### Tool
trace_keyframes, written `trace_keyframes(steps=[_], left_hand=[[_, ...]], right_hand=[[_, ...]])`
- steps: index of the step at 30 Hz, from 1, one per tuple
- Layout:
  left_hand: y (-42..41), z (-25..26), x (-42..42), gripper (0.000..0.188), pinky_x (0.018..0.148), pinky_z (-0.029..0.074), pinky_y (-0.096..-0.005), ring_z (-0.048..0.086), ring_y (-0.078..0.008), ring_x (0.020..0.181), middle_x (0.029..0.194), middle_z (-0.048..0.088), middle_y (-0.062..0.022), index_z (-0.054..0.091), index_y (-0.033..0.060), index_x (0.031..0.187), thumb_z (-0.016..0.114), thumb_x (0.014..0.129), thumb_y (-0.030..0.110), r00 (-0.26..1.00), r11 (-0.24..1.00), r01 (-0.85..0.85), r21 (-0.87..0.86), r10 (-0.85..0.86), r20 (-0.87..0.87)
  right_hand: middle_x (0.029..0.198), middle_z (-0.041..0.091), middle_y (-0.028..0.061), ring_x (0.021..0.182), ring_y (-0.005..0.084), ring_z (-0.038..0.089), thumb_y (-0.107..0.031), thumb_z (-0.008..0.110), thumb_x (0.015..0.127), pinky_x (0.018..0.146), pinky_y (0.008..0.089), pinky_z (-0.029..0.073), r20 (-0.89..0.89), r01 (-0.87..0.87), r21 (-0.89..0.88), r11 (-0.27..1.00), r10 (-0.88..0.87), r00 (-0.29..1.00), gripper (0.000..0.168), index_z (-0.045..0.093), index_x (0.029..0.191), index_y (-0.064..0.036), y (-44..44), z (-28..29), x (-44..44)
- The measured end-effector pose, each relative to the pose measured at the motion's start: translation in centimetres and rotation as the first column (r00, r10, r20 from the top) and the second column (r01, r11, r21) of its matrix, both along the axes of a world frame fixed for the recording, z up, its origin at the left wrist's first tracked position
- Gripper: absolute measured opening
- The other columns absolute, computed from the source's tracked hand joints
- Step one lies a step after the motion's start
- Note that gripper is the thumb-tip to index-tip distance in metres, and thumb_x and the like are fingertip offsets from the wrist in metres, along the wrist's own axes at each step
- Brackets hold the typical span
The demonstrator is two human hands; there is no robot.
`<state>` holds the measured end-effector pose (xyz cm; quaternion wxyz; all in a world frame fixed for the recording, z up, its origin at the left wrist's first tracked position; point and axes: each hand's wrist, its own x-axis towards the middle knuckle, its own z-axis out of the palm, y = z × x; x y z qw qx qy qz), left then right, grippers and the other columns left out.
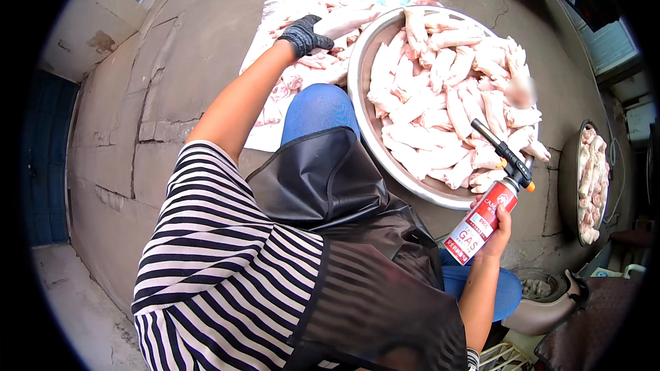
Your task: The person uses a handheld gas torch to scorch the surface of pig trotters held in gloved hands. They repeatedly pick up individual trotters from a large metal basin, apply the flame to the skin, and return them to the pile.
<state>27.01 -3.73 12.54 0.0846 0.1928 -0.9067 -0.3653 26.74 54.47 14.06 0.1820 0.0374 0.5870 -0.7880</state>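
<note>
My left hand [305, 37], in a dark grey knitted glove, grips one end of a pale pig's trotter [344, 21] above a sheet [255, 64] spread on the ground. More trotters lie on that sheet. My bare right hand [495, 229] is wrapped around a red and white gas canister [482, 220] with a black torch head [508, 159] fitted on top. The torch's nozzle points up and left over a wide metal basin [361, 113] heaped with trotters [443, 108]. No flame can be seen at the nozzle.
A second metal basin [570, 185] of trotters stands at the right on the cracked concrete floor [118, 129]. At the lower right are a round container [541, 283] and a dark brown cover [588, 314]. A blue door [49, 159] is at the far left.
</note>
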Motion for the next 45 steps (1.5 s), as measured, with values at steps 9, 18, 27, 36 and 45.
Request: trace_keyframes(steps=[9, 18, 27, 36, 45], left_hand=[[-10.9, -16.5, 10.4, 0.038, 0.096, 0.044, -0.0345, 0.058, -0.0218, 0.107, 0.117, 0.063, -0.0118, 0.056, -0.0027, 0.124, 0.045, 0.101, 0.026, 0.586, 0.481, -0.062, 0.875, 0.727, -0.358], [-5.6, -28.1, 19.0, 0.05, 0.084, 0.051, -0.0556, 0.052, -0.0348, 0.118, 0.131, 0.056, -0.0125, 0.057, 0.0149, 0.127, 0.073, 0.082, 0.029, 0.499, 0.141, -0.8, 0.584, 0.696, 0.516], [-10.7, -17.6, 6.3, 0.057, 0.092, 0.044, -0.0495, 0.049, -0.029, 0.121, 0.134, 0.056, -0.0087, 0.056, 0.0156, 0.134, 0.071, 0.082, 0.032, 0.894, 0.791, -0.445, 0.419, 0.372, 0.249], [5.2, -1.8, -14.9, 0.051, 0.101, 0.044, -0.0372, 0.059, -0.0313, 0.117, 0.123, 0.064, -0.018, 0.067, 0.0038, 0.116, 0.06, 0.085, 0.043, 0.879, 0.762, 0.407, -0.504, -0.174, 0.445], [17.9, -17.6, -15.1, 0.057, 0.101, 0.047, -0.0415, 0.058, -0.0294, 0.121, 0.132, 0.059, -0.0154, 0.061, 0.0138, 0.128, 0.071, 0.077, 0.034, 0.679, 0.737, 0.545, -0.399, -0.108, 0.726]], right_hand=[[0.103, 0.066, 0.0191, 0.088, 0.0275, 0.066, -0.038, 0.059, 0.089, 0.073, 0.0392, 0.056, 0.098, 0.146, -0.048, 0.988, -0.141, 0.985, 0.052, 0.049, 0.122, 0.002, 1.2, -1.8, -1.1], [0.099, 0.066, 0.0187, 0.085, 0.0268, 0.067, -0.037, 0.059, 0.088, 0.073, 0.0381, 0.056, 0.047, 0.174, -0.01, 0.985, -0.174, 0.984, 0.049, 0.054, 0.116, 0.002, 0.7, -2.4, -1.1], [0.107, 0.066, 0.0196, 0.091, 0.0277, 0.068, -0.037, 0.06, 0.088, 0.077, 0.0386, 0.057, -0.032, 0.209, -0.103, 0.973, -0.213, 0.976, 0.054, 0.049, 0.124, 0.003, 1.3, -1.5, -0.5], [0.108, 0.065, 0.0206, 0.09, 0.0283, 0.068, -0.037, 0.059, 0.088, 0.078, 0.0397, 0.057, -0.081, 0.278, -0.162, 0.947, -0.293, 0.953, 0.056, 0.048, 0.125, 0.004, 2.4, -1.1, 1.2], [0.108, 0.065, 0.0208, 0.092, 0.0271, 0.067, -0.036, 0.058, 0.089, 0.079, 0.0399, 0.057, -0.09, 0.338, -0.057, 0.939, -0.342, 0.935, 0.056, 0.046, 0.126, 0.004, 2.5, -1.3, 1.4]])
